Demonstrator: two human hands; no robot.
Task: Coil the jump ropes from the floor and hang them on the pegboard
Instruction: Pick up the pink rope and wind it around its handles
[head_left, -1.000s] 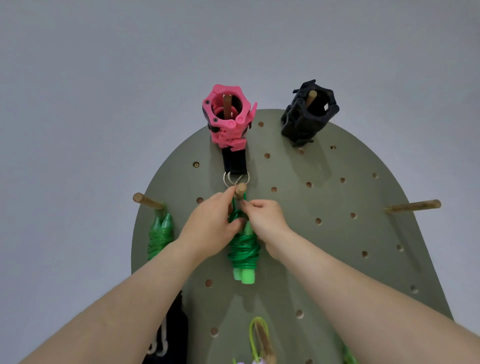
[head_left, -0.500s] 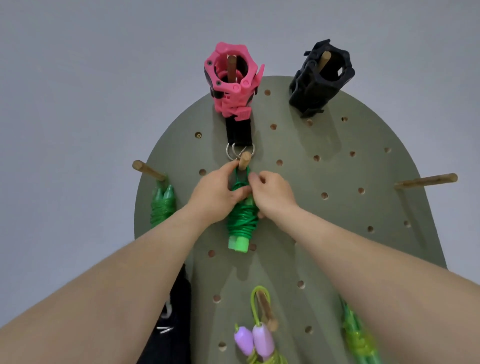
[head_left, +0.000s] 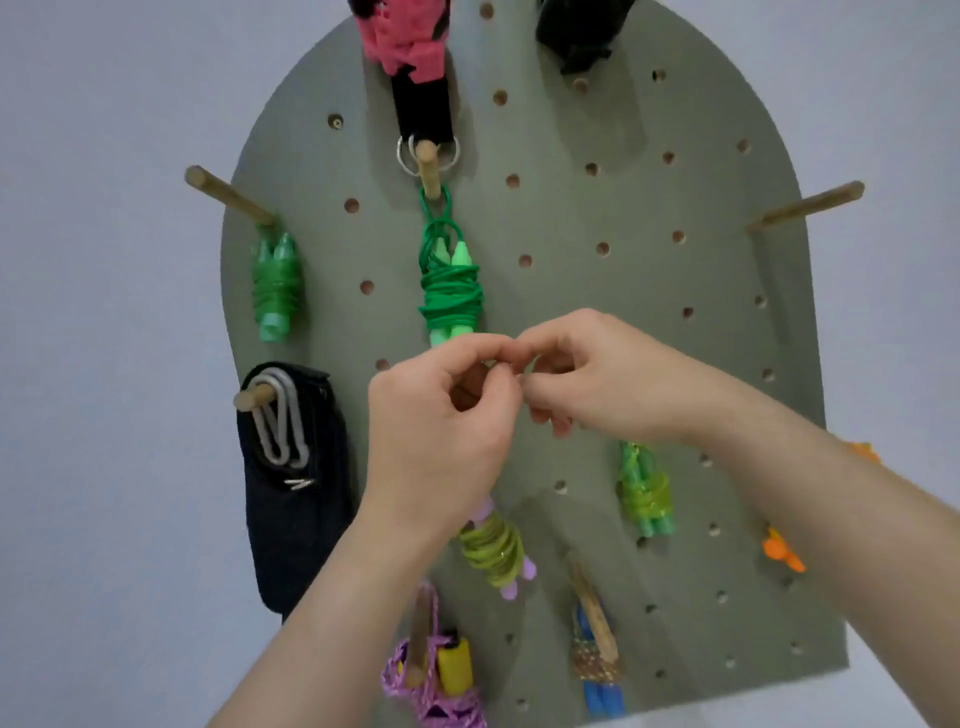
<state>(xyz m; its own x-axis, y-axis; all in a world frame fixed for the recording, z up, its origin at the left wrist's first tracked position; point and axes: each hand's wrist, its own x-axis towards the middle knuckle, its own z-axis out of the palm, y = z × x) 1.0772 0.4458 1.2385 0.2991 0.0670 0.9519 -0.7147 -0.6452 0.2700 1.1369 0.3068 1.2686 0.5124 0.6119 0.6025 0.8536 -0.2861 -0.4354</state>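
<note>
The dark green jump rope (head_left: 450, 291) hangs coiled from the peg (head_left: 429, 171) at twelve o'clock on the pegboard (head_left: 597, 322). Just below it, our left hand (head_left: 441, 421) and right hand (head_left: 618, 384) meet fingertip to fingertip, fingers curled. Whether either grip pinches anything we cannot tell. This hang looks done to us, and the next move calls for fetching and coiling another.

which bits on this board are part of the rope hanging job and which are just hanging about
Job:
pegboard
dark green jump rope on wooden peg
pale green rope
lime rope with purple handles
yellow-green rope

Just there:
pink collar
black collar
black strap
dark pouch
</note>
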